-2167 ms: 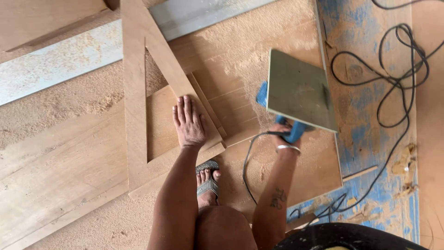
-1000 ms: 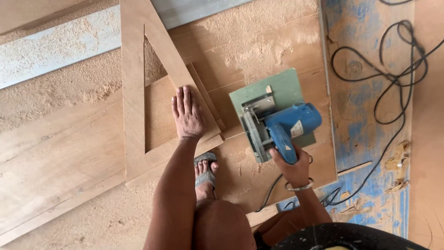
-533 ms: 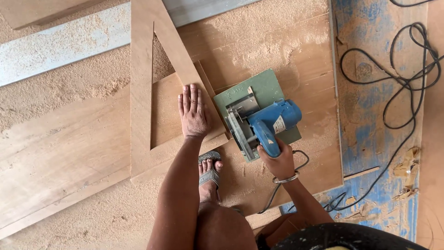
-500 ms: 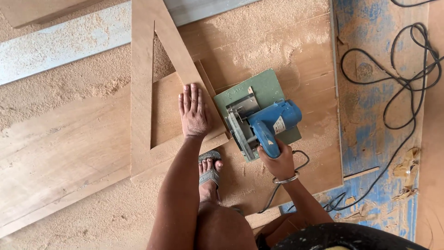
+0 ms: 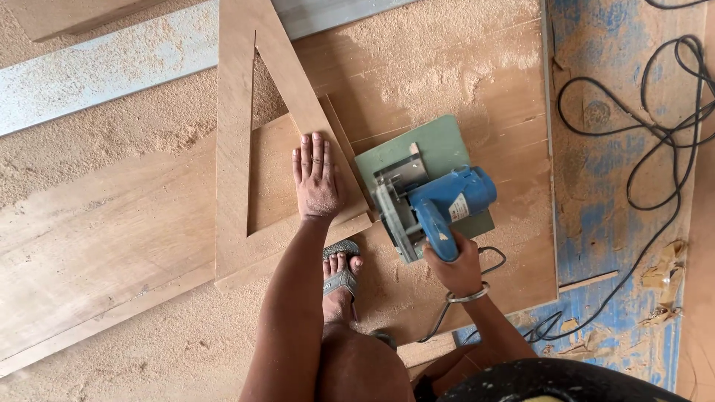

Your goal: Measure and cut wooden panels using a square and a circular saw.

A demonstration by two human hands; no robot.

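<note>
Saw (image 5: 436,205) sits on the plywood just right of the wooden triangle (image 5: 238,149), its blue handle gripped by the right hand (image 5: 454,260). Left hand (image 5: 316,179), fingers flat and together, presses on the triangle.

Left hand (image 5: 316,179) pressed flat, fingers together and extended, arm straight, left of the circular saw (image 5: 432,201), right hand (image 5: 454,260) fisted around the saw's rear handle, wrist bent, foot (image 5: 341,279) planted below the saw
</note>
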